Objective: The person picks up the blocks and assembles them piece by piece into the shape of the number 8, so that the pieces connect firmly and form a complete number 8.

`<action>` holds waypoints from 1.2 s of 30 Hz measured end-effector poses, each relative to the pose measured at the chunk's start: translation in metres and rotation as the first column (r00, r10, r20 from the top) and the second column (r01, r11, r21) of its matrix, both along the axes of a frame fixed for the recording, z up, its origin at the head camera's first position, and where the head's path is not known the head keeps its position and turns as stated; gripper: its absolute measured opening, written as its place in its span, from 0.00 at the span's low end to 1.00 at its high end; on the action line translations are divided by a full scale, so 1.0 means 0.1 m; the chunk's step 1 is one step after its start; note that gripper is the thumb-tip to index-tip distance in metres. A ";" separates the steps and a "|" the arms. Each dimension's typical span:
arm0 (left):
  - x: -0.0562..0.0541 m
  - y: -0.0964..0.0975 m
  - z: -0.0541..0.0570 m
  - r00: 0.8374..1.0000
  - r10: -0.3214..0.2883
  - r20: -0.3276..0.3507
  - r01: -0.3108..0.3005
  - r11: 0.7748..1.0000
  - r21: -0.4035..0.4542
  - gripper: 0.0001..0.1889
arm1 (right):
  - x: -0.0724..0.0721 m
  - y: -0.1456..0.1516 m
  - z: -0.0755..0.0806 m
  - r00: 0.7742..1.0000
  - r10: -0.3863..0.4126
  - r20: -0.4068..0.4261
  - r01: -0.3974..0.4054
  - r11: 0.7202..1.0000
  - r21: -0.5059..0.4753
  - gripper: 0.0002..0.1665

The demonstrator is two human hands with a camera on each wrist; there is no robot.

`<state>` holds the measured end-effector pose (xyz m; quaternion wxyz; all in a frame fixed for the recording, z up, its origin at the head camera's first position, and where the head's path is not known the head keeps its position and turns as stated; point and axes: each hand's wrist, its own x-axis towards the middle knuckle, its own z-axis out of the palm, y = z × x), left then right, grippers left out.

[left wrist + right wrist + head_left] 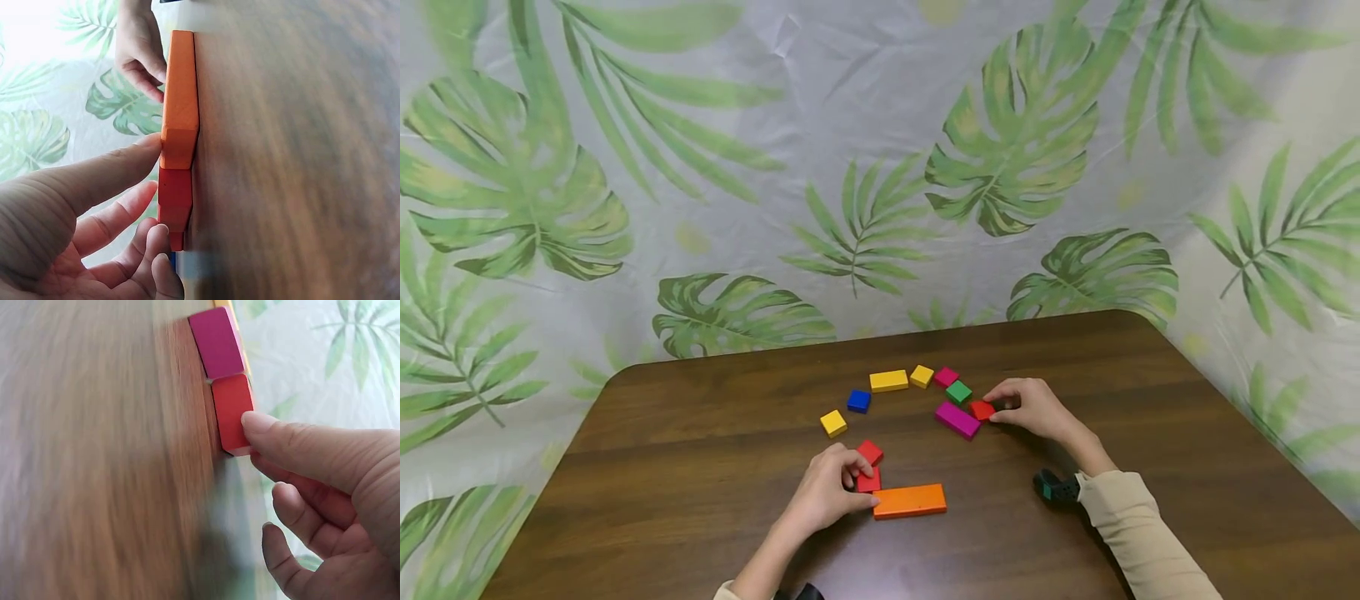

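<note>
My left hand [829, 490] lies beside a small group of blocks, its thumb touching the left end of the long orange block [910, 501]. The fingertips of that hand are at a red block [869, 479] that sits against the orange one, with a second red block [870, 452] just behind it. On the right, my right hand [1028, 407] pinches another red block [982, 410] between thumb and index finger. This block [232, 412] lies end to end with a purple block [217, 342] in the right wrist view.
An arc of blocks curves across the brown table [700, 467]: a yellow square [833, 423], a blue one [859, 402], a yellow bar [889, 382], another yellow square [922, 377], a pink one [947, 377] and a green one [958, 392]. A leaf-patterned cloth [865, 125] hangs behind.
</note>
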<state>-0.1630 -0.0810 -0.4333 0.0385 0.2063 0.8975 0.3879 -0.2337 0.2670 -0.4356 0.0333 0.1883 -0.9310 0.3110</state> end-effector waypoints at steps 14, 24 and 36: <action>0.02 -0.04 0.01 1.000 0.012 -0.002 -0.012 1.000 0.001 0.15 | 0.24 0.13 0.03 0.999 0.046 0.021 -0.046 0.999 0.010 0.12; 0.01 -0.03 -0.05 1.000 0.004 0.000 -0.004 1.000 -0.003 0.14 | 0.37 0.11 0.03 0.994 0.108 0.014 -0.108 0.994 0.027 0.11; -0.01 0.00 -0.02 1.000 0.004 -0.024 -0.005 1.000 -0.018 0.14 | 0.48 0.03 0.10 0.975 0.216 0.057 -0.220 0.973 0.069 0.13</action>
